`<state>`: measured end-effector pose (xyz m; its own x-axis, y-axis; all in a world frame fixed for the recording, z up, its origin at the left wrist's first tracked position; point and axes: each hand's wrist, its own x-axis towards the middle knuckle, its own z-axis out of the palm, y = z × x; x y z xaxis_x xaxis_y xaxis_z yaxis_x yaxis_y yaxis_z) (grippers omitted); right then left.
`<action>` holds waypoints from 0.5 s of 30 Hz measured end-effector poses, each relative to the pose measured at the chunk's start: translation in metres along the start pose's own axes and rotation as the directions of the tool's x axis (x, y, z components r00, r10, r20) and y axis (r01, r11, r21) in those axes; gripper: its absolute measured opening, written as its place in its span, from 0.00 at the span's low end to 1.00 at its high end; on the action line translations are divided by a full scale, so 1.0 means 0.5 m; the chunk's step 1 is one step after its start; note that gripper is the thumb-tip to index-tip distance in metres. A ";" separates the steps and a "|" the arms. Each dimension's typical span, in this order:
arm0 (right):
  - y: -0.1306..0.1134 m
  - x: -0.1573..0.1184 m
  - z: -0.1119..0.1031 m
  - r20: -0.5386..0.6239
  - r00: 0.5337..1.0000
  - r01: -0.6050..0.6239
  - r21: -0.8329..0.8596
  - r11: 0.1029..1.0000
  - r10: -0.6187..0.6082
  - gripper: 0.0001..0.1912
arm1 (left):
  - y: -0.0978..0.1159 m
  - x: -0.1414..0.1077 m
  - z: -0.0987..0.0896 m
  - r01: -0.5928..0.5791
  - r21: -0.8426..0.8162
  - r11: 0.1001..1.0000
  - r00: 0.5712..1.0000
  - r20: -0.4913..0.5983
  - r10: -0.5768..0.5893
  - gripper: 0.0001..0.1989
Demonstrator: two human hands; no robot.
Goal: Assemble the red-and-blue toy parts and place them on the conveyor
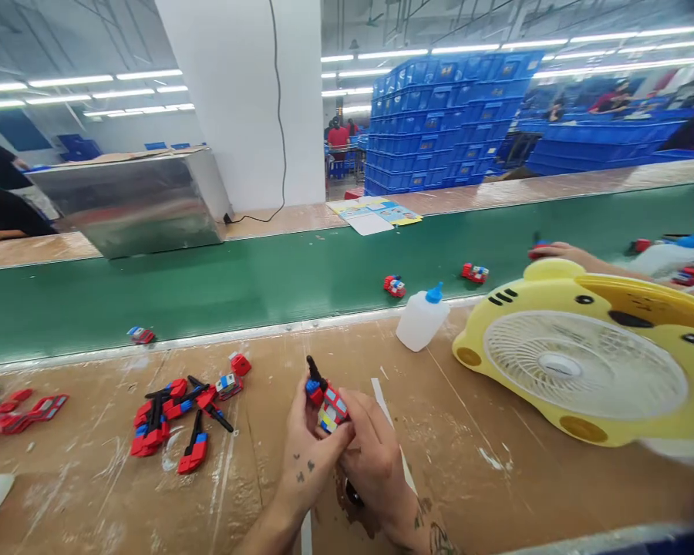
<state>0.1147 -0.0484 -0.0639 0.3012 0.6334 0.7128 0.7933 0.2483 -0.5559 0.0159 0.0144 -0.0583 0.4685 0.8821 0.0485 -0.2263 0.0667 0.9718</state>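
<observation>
Over the brown tabletop, my left hand (306, 455) and my right hand (375, 447) both grip one small toy vehicle (331, 408). It is red with pale windows, a yellow patch, blue at one end and a black stalk pointing up. Fingers cover its lower part. To the left lies a pile of red and blue toy parts with black rods (160, 408). A red and white toy vehicle (229, 384) rests at the pile's right edge. A white bottle with a blue nozzle (421, 324) stands beyond my right hand.
A yellow animal-faced fan (584, 362) takes up the right. Behind the table runs a green conveyor belt (301, 270) carrying several toy vehicles (394, 286). A co-worker's hand (555, 250) reaches over it at right. More red parts (20, 412) lie far left. Blue crates (439, 123) are stacked behind.
</observation>
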 end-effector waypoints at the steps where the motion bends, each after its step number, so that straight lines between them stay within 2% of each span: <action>1: 0.000 0.011 0.011 -0.040 0.999 0.023 -0.006 1.000 -0.023 0.31 | 0.008 0.014 0.006 -0.028 0.049 0.998 0.999 -0.039 0.030 0.44; 2: 0.003 0.021 0.018 -0.067 0.997 0.031 -0.012 0.999 -0.031 0.32 | 0.018 0.032 0.010 -0.061 0.113 0.992 0.996 -0.052 0.067 0.43; 4: 0.016 0.039 0.021 -0.067 0.998 -0.002 -0.032 0.999 0.000 0.35 | 0.037 0.085 0.015 -0.140 0.279 0.950 0.989 -0.004 0.147 0.41; 6: 0.038 0.049 0.009 -0.016 0.994 -0.108 -0.061 0.992 0.107 0.38 | 0.050 0.164 0.026 -0.214 0.498 0.840 0.977 0.091 0.195 0.41; 7: 0.052 0.050 0.000 0.005 0.984 -0.176 -0.077 0.981 0.177 0.40 | 0.054 0.212 0.036 -0.236 0.612 0.755 0.972 0.135 0.195 0.42; 8: 0.066 0.048 -0.011 0.011 0.970 -0.241 -0.092 0.966 0.243 0.41 | 0.055 0.264 0.049 -0.245 0.739 0.628 0.970 0.188 0.156 0.42; 11: 0.107 0.025 -0.042 0.012 0.935 -0.349 -0.133 0.928 0.354 0.42 | 0.045 0.427 0.105 -0.214 0.835 0.507 0.974 0.224 0.042 0.31; 13: 0.131 0.002 -0.057 0.055 0.934 -0.340 -0.175 0.924 0.354 0.39 | 0.033 0.519 0.142 -0.157 0.888 0.432 0.978 0.201 -0.058 0.26; 15: 0.151 -0.022 -0.066 0.143 0.937 -0.287 -0.212 0.934 0.320 0.34 | 0.019 0.584 0.167 -0.077 0.928 0.364 0.979 0.139 -0.148 0.21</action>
<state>0.1887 -0.0608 -0.0996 0.4602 0.7777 0.4284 0.7667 -0.1048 -0.6333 0.2221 0.2335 -0.0157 0.6112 0.7889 -0.0640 0.6743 -0.4767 0.5639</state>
